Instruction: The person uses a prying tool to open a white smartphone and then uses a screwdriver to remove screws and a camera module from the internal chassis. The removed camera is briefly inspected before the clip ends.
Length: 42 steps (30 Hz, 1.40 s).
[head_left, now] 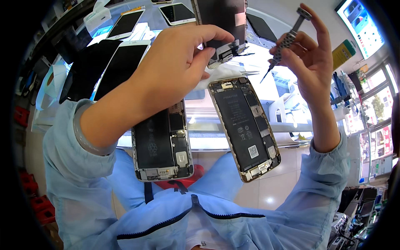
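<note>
My left hand point(179, 66) is closed at a detached dark screen assembly point(221, 18), its fingers at a small bracket with metal parts point(225, 54) on the lower edge. My right hand point(308, 62) grips a patterned metal screwdriver point(285, 43), its thin tip pointing down-left above the lit surface. Two opened phones show batteries and inner boards: one point(152, 146) under my left forearm, its top partly hidden, another point(243, 129) angled between my hands. A white crumpled cloth or tissue point(218, 73) and metal tweezers point(250, 73) lie just above the second phone.
A glass-topped bench point(287, 129) holds several phones point(123, 25) and black panels point(83, 75) at the back left, plus a white container point(277, 108) at right. A yellow-green box point(342, 56), a wall screen point(358, 23), and red bins point(39, 196) are around the sides.
</note>
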Motion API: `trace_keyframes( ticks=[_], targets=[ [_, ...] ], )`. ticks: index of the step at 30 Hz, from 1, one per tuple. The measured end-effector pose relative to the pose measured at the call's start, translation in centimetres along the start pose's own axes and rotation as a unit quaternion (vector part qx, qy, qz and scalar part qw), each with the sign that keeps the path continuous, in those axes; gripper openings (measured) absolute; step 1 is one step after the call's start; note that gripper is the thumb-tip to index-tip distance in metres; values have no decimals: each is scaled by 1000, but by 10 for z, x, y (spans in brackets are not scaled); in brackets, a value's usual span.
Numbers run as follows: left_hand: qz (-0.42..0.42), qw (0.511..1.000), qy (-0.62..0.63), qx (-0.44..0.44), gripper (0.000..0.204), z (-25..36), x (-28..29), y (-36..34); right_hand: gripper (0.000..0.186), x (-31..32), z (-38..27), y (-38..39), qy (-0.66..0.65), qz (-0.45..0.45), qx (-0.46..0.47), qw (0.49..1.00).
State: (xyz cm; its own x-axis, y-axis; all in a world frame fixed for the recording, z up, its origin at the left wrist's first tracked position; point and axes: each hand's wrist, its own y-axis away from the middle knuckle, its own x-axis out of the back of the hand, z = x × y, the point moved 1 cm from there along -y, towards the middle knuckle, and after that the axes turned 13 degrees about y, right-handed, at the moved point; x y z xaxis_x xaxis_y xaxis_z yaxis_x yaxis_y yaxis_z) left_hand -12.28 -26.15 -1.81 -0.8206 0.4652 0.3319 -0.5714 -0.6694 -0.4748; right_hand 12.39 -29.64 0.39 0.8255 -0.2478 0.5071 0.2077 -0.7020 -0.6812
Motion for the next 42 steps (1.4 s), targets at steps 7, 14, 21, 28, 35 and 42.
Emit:
trace_keyframes(
  ticks=[7,14,21,28,35,42],
  targets=[
    [-25,995,40,85,33,-3,1,2,72,-19,27,-3,7,-7,91,996],
    [-35,993,41,110,33,-3,2,1,74,-21,27,5,-12,-4,97,995],
    [-39,993,35,103,32,-4,3,-1,72,-13,28,5,2,-16,107,994],
    [-58,995,-19,76,30,-2,3,-2,75,-16,28,6,29,-24,124,992],
    [-70,995,-73,15,29,-5,4,0,77,-15,25,7,34,-19,94,995],
    [-61,996,-62,13,29,-5,1,1,77,-22,22,8,11,-21,98,995]
  ],
)
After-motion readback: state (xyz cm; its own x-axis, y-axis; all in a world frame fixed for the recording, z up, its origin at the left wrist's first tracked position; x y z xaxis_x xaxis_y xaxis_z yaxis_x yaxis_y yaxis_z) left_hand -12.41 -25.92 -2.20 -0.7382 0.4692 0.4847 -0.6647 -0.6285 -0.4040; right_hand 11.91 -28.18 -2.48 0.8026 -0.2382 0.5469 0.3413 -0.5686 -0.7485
